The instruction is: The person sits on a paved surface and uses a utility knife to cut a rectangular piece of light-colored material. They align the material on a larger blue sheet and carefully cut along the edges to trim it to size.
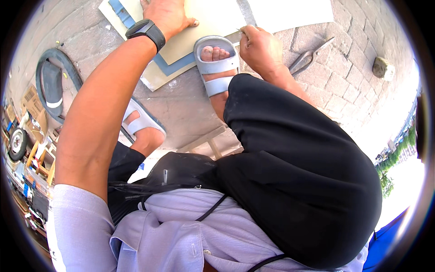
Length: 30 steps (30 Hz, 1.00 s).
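My left hand [166,17] lies on a cream sheet [213,20] at the top, its thumb spread away from the fingers, which run partly out of view. Below it, a blue-grey strip [174,65] shows along another pale piece. A grey sandal [218,67] on my foot rests at the sheet's near edge. Right of that foot, my right hand [261,49] is closed in a pinch by the sheet's edge. A tiny tip shows at its fingers, too small to name. Metal shears [311,58] lie on the paving beside my right wrist, blades apart.
A stone block [384,69] sits on the paving at the right. At the left lies a looped black rubber tube [41,68], near a cardboard box [35,106] and a small wheel [18,144]. A wooden frame [208,143] shows beneath me.
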Tool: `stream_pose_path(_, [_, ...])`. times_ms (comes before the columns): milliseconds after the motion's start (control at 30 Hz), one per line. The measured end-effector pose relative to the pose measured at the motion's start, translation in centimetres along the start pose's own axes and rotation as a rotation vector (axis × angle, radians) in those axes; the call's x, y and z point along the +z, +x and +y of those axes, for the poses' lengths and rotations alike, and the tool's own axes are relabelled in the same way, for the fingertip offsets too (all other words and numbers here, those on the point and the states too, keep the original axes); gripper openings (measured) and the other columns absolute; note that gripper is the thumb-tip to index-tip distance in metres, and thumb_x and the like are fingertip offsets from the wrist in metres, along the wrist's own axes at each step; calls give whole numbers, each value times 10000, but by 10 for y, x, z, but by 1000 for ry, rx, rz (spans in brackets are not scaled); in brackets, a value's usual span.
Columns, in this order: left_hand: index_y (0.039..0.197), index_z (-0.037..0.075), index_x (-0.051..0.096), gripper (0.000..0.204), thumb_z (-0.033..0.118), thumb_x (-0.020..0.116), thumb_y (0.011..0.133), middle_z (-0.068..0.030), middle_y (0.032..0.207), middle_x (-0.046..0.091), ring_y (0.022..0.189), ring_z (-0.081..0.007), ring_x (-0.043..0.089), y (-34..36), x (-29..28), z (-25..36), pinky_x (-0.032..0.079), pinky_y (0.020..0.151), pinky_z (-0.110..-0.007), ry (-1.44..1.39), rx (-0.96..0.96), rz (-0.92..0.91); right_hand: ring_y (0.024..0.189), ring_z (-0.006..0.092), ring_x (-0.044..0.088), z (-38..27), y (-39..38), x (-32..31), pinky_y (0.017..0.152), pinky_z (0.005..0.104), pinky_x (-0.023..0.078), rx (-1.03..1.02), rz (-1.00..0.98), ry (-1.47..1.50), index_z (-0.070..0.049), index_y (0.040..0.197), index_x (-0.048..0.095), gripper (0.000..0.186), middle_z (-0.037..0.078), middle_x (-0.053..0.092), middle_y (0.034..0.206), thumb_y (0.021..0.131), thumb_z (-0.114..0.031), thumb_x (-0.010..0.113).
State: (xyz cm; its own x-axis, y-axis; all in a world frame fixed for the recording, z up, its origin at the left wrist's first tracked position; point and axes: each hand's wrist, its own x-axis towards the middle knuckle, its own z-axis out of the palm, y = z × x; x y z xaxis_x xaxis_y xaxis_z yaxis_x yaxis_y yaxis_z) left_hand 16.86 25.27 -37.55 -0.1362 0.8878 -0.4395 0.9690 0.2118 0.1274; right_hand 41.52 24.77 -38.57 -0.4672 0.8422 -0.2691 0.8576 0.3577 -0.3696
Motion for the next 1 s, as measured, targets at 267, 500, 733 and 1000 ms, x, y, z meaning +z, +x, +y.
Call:
stream_pose_path(267, [1645,128,236,1314,492,959,610,-395,1644,105,1518,-571,178,-23,-16,10,288,1192,-654,125,-4,-173,804,396,705,4,2,5,725,494,563,-43,29,-22,-101,986,749,163,168,733,875,914,-179,625])
stream_pose_path(500, [1651,144,201,1383,458,993,562,-381,1655,70,1526,-565,158,-23,-22,13,275,1197,-658,61,-5,-196,809,406,721,-4,11,-9,748,502,574,-75,34,-6,-60,992,745,225,192,742,847,907,-197,588])
stream_pose_path(733, [1656,148,204,1384,426,1003,560,-375,1661,61,1534,-561,133,-28,-20,4,268,1196,-665,50,-32,-182,824,419,714,-72,1,2,753,506,570,-195,-301,145,-27,1018,714,232,202,740,864,926,-178,563])
stream_pose_path(1000, [1657,141,203,1376,474,983,572,-376,1660,72,1529,-561,151,-31,-17,2,285,1191,-662,111,-38,-198,790,397,719,-104,-23,55,710,492,561,-425,-373,83,-26,987,623,127,209,724,839,921,-133,607])
